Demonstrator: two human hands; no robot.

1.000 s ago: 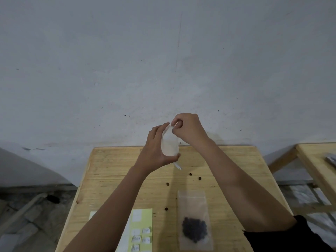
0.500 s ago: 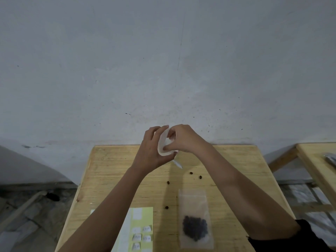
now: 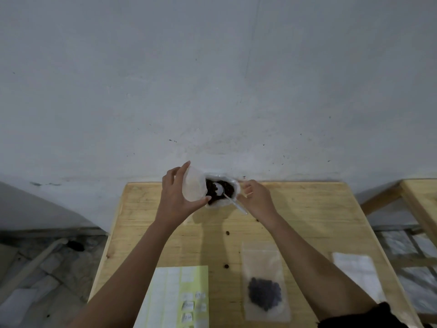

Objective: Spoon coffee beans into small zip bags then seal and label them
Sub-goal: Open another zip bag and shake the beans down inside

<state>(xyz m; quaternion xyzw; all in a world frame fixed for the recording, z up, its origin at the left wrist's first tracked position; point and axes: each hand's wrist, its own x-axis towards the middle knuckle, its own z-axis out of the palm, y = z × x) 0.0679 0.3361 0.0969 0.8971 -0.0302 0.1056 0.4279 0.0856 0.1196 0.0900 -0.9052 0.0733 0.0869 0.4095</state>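
Here we go: the right hand has let go of the zip bag and dropped to the open pouch of coffee beans at the far edge of the table, where the spoon sits in the beans. Has its grip closed on the handle? Can't tell. The left hand alone grips the empty bag, held right beside the pouch. Opening looks done, so I'd say scooping comes next.

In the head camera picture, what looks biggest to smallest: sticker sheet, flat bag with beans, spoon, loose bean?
1. sticker sheet
2. flat bag with beans
3. spoon
4. loose bean
The sheet and bag lie nearest the camera, which makes them look bigger.
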